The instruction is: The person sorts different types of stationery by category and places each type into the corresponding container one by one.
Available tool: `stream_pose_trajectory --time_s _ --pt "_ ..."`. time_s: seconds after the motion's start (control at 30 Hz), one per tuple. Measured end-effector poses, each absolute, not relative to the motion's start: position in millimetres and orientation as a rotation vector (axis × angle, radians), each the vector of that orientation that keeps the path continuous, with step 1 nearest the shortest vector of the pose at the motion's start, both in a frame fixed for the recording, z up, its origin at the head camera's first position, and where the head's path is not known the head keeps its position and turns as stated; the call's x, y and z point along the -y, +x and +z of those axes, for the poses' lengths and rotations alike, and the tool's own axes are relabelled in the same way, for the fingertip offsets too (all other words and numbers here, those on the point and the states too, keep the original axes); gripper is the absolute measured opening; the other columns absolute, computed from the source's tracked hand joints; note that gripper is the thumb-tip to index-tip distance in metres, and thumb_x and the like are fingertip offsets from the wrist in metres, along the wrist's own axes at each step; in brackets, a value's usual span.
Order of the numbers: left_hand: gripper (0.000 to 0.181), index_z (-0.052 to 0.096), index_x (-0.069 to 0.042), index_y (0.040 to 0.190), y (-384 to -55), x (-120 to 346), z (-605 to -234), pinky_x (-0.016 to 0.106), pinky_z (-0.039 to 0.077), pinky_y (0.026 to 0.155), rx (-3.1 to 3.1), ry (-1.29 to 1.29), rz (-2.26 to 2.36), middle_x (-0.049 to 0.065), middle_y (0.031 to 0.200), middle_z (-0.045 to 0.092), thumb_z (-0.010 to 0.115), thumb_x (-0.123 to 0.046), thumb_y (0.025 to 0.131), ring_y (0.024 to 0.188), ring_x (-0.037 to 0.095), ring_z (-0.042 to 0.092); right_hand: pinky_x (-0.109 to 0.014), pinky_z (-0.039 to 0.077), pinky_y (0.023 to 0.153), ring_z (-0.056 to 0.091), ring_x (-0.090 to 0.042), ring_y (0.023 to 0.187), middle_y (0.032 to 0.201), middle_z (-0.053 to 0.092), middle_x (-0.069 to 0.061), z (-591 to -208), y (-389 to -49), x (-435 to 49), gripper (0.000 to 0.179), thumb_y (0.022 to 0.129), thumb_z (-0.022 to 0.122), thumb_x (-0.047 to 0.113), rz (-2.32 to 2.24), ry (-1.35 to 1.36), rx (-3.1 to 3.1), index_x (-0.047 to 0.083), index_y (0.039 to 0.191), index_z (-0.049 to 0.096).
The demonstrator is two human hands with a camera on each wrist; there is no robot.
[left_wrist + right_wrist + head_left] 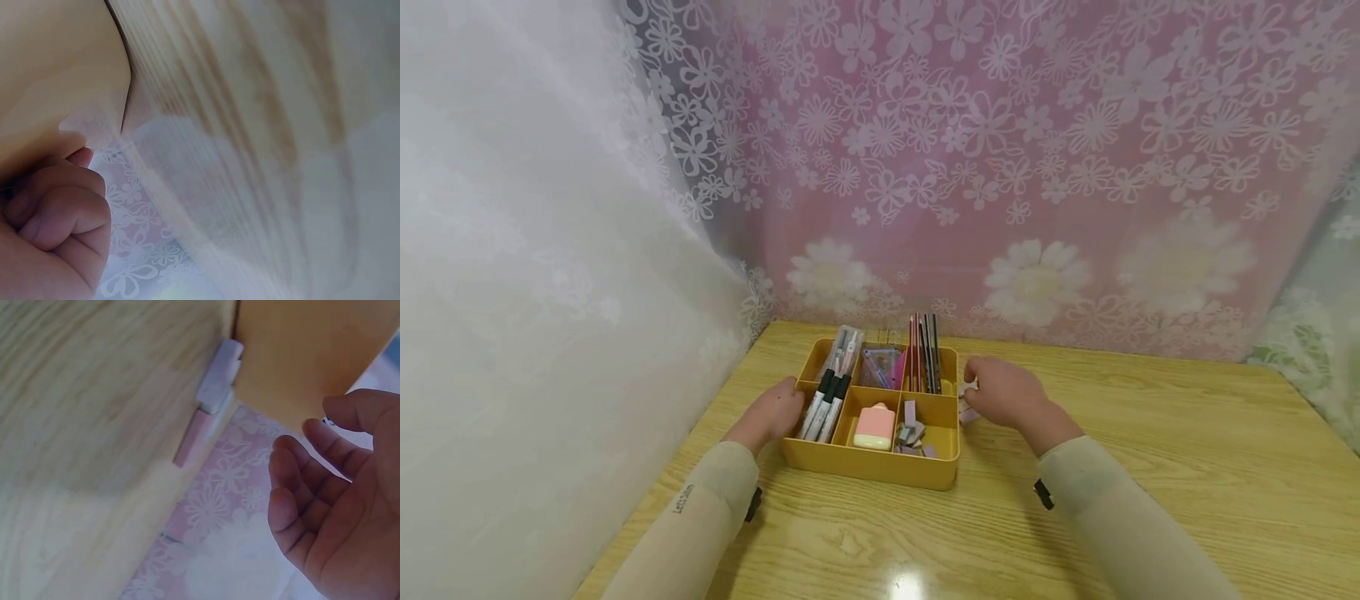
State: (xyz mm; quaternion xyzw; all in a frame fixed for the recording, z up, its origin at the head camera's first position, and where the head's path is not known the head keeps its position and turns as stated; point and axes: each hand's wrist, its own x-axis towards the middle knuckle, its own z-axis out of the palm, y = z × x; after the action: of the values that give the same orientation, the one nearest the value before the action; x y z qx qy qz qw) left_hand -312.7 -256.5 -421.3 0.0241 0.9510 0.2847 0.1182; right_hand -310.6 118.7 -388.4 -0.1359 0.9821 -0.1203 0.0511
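Note:
A yellow divided desk organizer (pixel 871 467) stands on the table. At its left wall, my left hand (pixel 777 410) grips the side; in the left wrist view the fingers (pixel 75 215) are curled against the wall. My right hand (pixel 1006 393) hovers beside the right wall, its fingers (pixel 284 465) loosely bent and holding nothing. Small lavender and pink blocks (pixel 219 375), perhaps erasers, lie on the table against that wall. Inside the organizer are black-capped markers (pixel 826 408), a pink and cream bottle-shaped item (pixel 875 425), upright pencils (pixel 925 354) and several small blocks (pixel 912 432).
The organizer's back compartments also hold a clear case with pens (pixel 844 350) and purple set-square-like pieces (pixel 882 367). The wooden table (pixel 1150 433) stretches to the right. Pink floral curtain (pixel 925 167) hangs behind, pale sheeting (pixel 550 250) at left.

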Motion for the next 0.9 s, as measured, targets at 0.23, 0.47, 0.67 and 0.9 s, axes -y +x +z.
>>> stream_pose_trajectory --time_s 0.23,0.47,0.67,0.9 --pt "0.054 0.033 0.009 0.150 -313.0 257.6 -422.2 0.056 0.032 0.114 -2.781 0.074 0.841 0.027 0.150 0.044 0.026 -0.025 0.109 0.139 0.042 0.042 -0.047 0.053 0.069 0.062 -0.022 0.084 0.102 0.068 -0.005 -404.8 -314.8 -121.7 0.025 0.093 0.062 0.024 -0.273 -0.420 -2.940 0.010 0.113 0.066" --pt "0.054 0.032 0.009 0.151 -313.2 258.2 -424.3 0.056 0.030 0.114 -2.783 0.074 0.838 0.027 0.151 0.042 0.026 -0.025 0.109 0.140 0.042 0.040 -0.048 0.053 0.069 0.063 -0.024 0.086 0.093 0.066 -0.003 -419.2 -312.6 -115.4 0.015 0.094 0.063 0.026 -0.216 -0.476 -2.909 0.013 0.102 0.065" --pt "0.055 0.031 0.009 0.152 -312.5 258.3 -424.5 0.057 0.030 0.115 -2.784 0.074 0.843 0.027 0.152 0.041 0.026 -0.026 0.109 0.140 0.043 0.039 -0.048 0.054 0.067 0.065 -0.026 0.090 0.090 0.065 -0.003 -424.1 -309.8 -111.0 0.016 0.096 0.064 0.031 -0.118 -0.492 -2.948 0.015 0.097 0.064" --pt "0.055 0.032 0.008 0.152 -313.8 257.9 -424.5 0.057 0.029 0.115 -2.775 0.059 0.866 0.026 0.153 0.041 0.026 -0.026 0.109 0.140 0.042 0.039 -0.052 0.055 0.068 0.064 -0.029 0.091 0.095 0.064 -0.009 -425.4 -308.0 -107.4 0.023 0.095 0.067 0.032 -0.079 -0.465 -2.973 0.011 0.103 0.064"
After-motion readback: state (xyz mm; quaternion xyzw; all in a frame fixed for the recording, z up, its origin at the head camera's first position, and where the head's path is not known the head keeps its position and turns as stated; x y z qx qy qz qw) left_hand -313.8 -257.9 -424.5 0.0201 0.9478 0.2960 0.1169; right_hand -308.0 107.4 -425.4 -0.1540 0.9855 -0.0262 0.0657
